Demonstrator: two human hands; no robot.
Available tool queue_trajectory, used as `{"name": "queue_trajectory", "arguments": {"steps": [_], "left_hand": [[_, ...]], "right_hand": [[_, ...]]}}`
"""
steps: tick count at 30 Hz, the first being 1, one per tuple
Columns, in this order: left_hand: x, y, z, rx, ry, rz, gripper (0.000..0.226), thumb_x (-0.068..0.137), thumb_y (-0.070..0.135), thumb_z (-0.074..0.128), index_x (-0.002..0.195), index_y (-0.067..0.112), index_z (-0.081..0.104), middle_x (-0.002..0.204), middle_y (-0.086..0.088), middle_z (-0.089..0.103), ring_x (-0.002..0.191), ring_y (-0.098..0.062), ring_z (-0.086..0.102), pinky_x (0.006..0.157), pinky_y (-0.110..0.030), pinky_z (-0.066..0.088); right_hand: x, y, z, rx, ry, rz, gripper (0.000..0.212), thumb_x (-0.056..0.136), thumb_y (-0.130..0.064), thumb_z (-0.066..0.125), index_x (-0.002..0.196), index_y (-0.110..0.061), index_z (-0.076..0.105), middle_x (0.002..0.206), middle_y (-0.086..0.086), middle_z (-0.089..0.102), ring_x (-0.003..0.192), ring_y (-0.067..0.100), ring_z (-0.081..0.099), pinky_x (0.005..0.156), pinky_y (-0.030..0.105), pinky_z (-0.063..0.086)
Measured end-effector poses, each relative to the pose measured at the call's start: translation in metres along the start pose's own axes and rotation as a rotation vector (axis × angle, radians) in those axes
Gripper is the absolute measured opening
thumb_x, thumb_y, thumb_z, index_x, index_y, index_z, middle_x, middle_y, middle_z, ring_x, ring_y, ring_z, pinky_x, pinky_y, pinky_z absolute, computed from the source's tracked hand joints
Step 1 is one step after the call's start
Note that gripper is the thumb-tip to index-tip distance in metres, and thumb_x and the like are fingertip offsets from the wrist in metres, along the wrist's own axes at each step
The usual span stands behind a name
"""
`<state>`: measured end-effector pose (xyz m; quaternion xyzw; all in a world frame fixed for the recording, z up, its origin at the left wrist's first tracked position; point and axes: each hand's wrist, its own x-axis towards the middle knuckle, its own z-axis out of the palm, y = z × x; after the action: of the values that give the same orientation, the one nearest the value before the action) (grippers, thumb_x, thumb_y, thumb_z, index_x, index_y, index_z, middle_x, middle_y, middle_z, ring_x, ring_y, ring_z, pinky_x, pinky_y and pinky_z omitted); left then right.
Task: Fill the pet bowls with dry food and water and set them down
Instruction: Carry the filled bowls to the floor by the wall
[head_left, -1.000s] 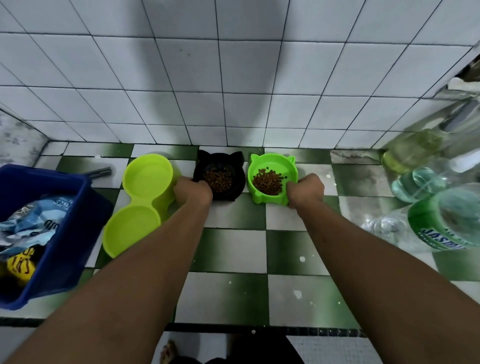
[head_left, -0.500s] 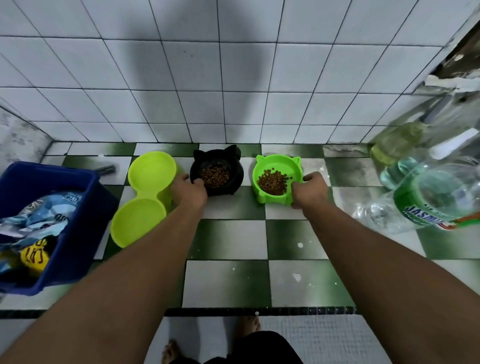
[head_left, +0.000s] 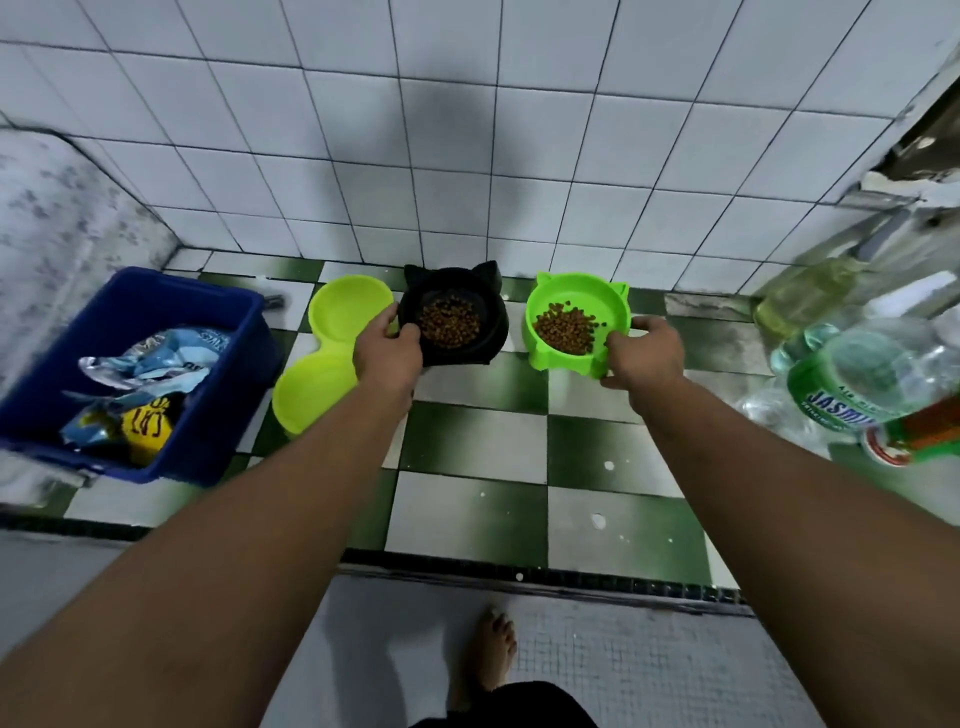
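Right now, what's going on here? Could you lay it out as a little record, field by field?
Left hand: grips the black cat-eared bowl at its left side
Right hand: grips the green cat-eared bowl at its right side
Contents: dry kibble in both bowls
Lime double bowl: left of the black bowl, looks empty
Blue bin: far left, holds crumpled food bags
Plastic bottles: at the right
Surface: green-and-white checkered tiles
Bowls lifted or resting: cannot tell

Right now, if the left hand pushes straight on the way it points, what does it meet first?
Left hand grips the black bowl, so that first; beyond it, probably the tiled wall.
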<state>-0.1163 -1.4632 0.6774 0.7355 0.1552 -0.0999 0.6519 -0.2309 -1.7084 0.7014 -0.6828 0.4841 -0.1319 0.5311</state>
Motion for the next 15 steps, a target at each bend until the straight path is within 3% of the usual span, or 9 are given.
{"name": "queue_trajectory", "arguments": {"steps": [2,6,8,11,13,15], "left_hand": [[-0.004,0.008,-0.017,-0.019,0.009,0.007,0.048,0.088,0.015,0.063,0.134,0.029,0.066,0.107,-0.007,0.074,0.099,-0.027,0.071,0.088,-0.048,0.062],[-0.017,0.020,-0.065,-0.115,0.028,-0.016,0.051,0.084,0.014,0.067,0.133,0.028,0.067,0.103,-0.005,0.072,0.098,-0.028,0.071,0.084,-0.051,0.063],[-0.028,0.025,-0.094,-0.170,0.024,-0.005,0.047,0.091,0.008,0.064,0.135,0.024,0.065,0.104,-0.003,0.068,0.099,-0.027,0.069,0.081,-0.049,0.064],[-0.049,0.026,-0.146,-0.198,0.052,0.027,0.043,0.097,0.004,0.059,0.137,0.019,0.062,0.113,-0.005,0.066,0.098,-0.022,0.065,0.069,-0.041,0.062],[-0.063,0.022,-0.187,-0.197,0.111,0.043,0.044,0.097,0.006,0.060,0.139,0.018,0.062,0.120,-0.008,0.065,0.097,-0.021,0.065,0.062,-0.037,0.062],[-0.079,0.018,-0.233,-0.225,0.169,0.029,0.043,0.098,0.007,0.062,0.139,0.019,0.061,0.125,-0.011,0.063,0.099,-0.023,0.065,0.064,-0.038,0.064]], "right_hand": [[-0.017,-0.013,0.001,0.027,-0.015,-0.019,0.037,0.081,-0.012,0.061,0.117,-0.020,0.061,0.097,0.019,0.066,0.074,0.038,0.069,0.058,0.057,0.060],[-0.054,-0.032,0.012,0.074,-0.043,-0.084,0.032,0.083,-0.009,0.060,0.114,-0.018,0.061,0.098,0.016,0.065,0.069,0.032,0.067,0.058,0.053,0.061],[-0.073,-0.037,0.022,0.083,-0.062,-0.117,0.031,0.082,-0.011,0.060,0.112,-0.017,0.062,0.094,0.012,0.064,0.071,0.033,0.069,0.057,0.052,0.061],[-0.106,-0.041,0.040,0.109,-0.089,-0.164,0.022,0.069,-0.020,0.060,0.090,-0.028,0.061,0.084,0.010,0.068,0.069,0.037,0.071,0.057,0.054,0.060],[-0.135,-0.040,0.056,0.122,-0.140,-0.178,0.029,0.065,-0.021,0.058,0.093,-0.027,0.063,0.091,0.013,0.071,0.070,0.036,0.072,0.057,0.054,0.060],[-0.173,-0.040,0.073,0.140,-0.216,-0.174,0.031,0.073,-0.016,0.060,0.103,-0.020,0.063,0.097,0.017,0.070,0.072,0.035,0.072,0.054,0.052,0.060]]}}
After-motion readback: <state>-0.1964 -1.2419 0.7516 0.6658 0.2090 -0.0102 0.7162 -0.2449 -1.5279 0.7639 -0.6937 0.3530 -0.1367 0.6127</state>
